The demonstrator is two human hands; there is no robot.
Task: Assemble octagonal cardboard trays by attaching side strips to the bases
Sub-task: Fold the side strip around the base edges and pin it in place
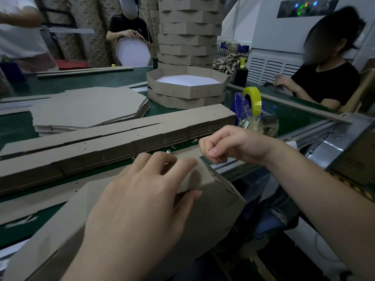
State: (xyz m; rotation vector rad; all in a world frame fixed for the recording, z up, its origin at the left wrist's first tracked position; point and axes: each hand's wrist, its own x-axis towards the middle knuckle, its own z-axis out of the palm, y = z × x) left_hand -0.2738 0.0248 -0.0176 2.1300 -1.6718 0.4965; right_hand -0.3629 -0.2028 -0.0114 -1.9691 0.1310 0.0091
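1. head view, writing: faint marks on the grey metal panel at the right table edge are too blurred to read.
2. containers: a finished brown octagonal cardboard tray with a white inner base sits open side up on a second tray of the same kind, on the green table top. it holds nothing but its white base. behind it rises a tall stack of brown octagonal trays.
3. a blue tape dispenser carrying a yellow tape roll stands just right of the strips.
4. a low pile of flat brown octagonal cardboard bases lies left of the finished trays.
5. a long stack of brown cardboard side strips lies across the table, its long axis running from near left to far right.
6. the brown cardboard tray in progress lies at the near table edge, in front of the strip stack, with one folded corner pointing right past the edge.
7. the left hand rests on it, fingers spread fairly straight on top and the thumb against the side panel.
8. the right hand hovers just above the far right corner, fingers curled, pinching a small thin object too small to identify.
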